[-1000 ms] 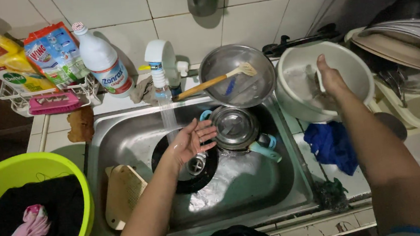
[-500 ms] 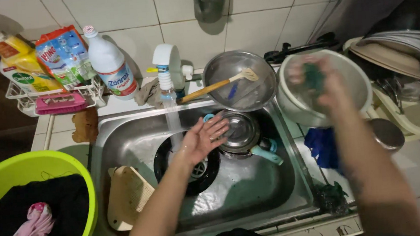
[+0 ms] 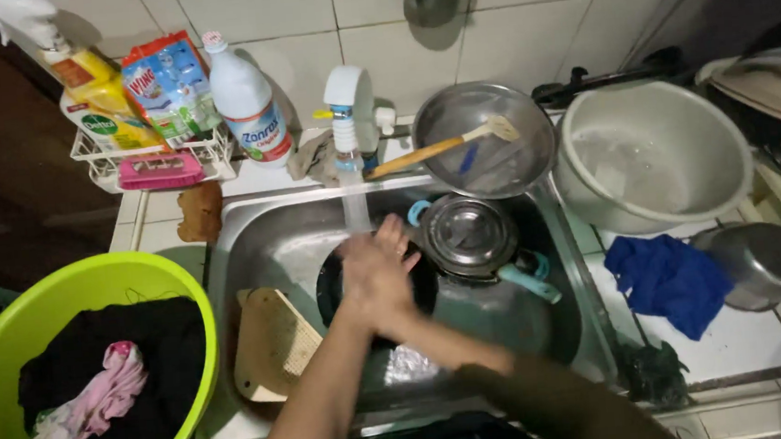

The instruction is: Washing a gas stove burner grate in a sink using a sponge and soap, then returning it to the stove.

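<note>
White-tiled wall, steel sink (image 3: 253,249) w/ tap water (image 3: 353,204) running; my left hand (image 3: 372,281) & right hand (image 3: 387,289) pressed together, fingers loosely open, over black pan (image 3: 331,294).

Both hands meet over the middle of the steel sink (image 3: 253,249), under the water stream (image 3: 354,204) from the white tap (image 3: 349,102). Left hand (image 3: 378,272) and right hand (image 3: 373,295) are pressed together, blurred; which fingers overlap cannot be told. Below them lies a black pan (image 3: 331,294). Just right of the hands, a lidded steel pot (image 3: 466,234) with a teal handle. A wooden board (image 3: 270,345) leans at the sink's left front. At the sink's back edge, a steel bowl (image 3: 497,160) holds a wooden spatula (image 3: 445,145). A large pale basin (image 3: 650,153) stands right of the sink, with a blue cloth (image 3: 669,281) in front of it. A green tub (image 3: 9,324) of laundry sits left of the sink.
</note>
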